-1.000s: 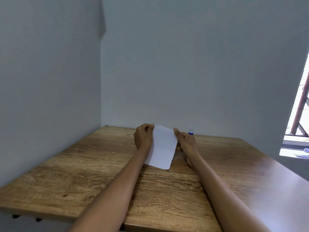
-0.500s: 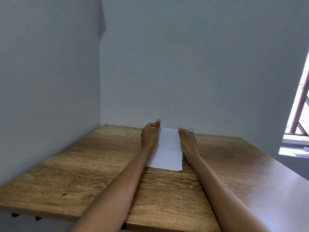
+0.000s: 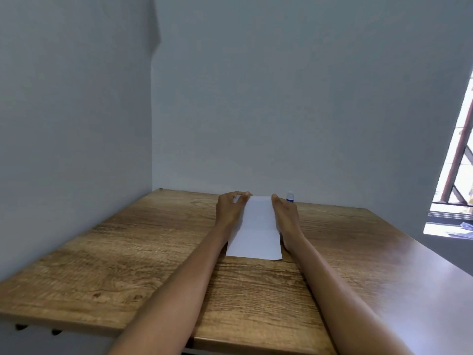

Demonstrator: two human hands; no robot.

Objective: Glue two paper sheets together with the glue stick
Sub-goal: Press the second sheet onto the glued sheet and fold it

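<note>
White paper flat between two hands, glue stick just past the right one

The left hand (image 3: pixel 230 212) pinches the far left corner of the paper (image 3: pixel 256 231), fingers curled; the right hand (image 3: pixel 285 216) lies flat along its right edge, fingers together. The sheet's long axis runs away from the person on the wooden table (image 3: pixel 128 265). The glue stick (image 3: pixel 290 196) stands upright just beyond the right fingertips, so the right hand is nearer
</note>
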